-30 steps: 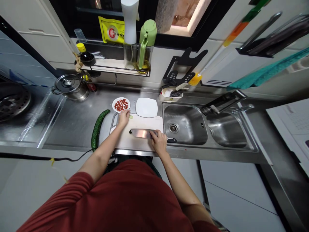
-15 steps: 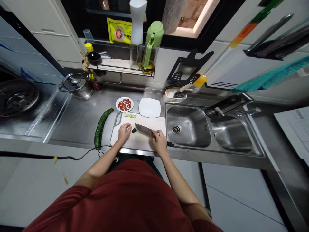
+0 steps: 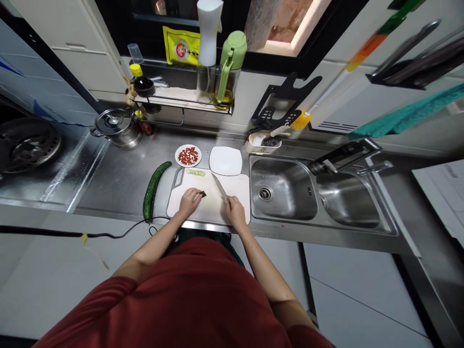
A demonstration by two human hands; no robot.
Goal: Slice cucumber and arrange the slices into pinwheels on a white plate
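Observation:
On the white cutting board (image 3: pixel 213 212), my left hand (image 3: pixel 189 202) pinches a small dark green cucumber piece (image 3: pixel 203 194). My right hand (image 3: pixel 235 211) is closed round the handle of a kitchen knife (image 3: pixel 219 186), whose blade points away and a little left, apart from the piece. A short row of pale cucumber slices (image 3: pixel 195 172) lies along the board's far edge. To the left of the board rests a whole cucumber (image 3: pixel 155 191). Beyond it stand a white plate of chopped red bits (image 3: pixel 188 156) and a bare square white plate (image 3: pixel 225 161).
A double steel sink (image 3: pixel 286 188) is right of the board. A lidded pot (image 3: pixel 118 128) stands at the back left, near the stove burner (image 3: pixel 29 145). Bottles, including a green-topped oil bottle (image 3: pixel 229 67), fill the wall shelf. A black cable (image 3: pixel 108 237) runs along the front edge.
My left hand has taken hold of the small cucumber piece that lay on the board. The knife has turned, its blade now pointing farther away from me.

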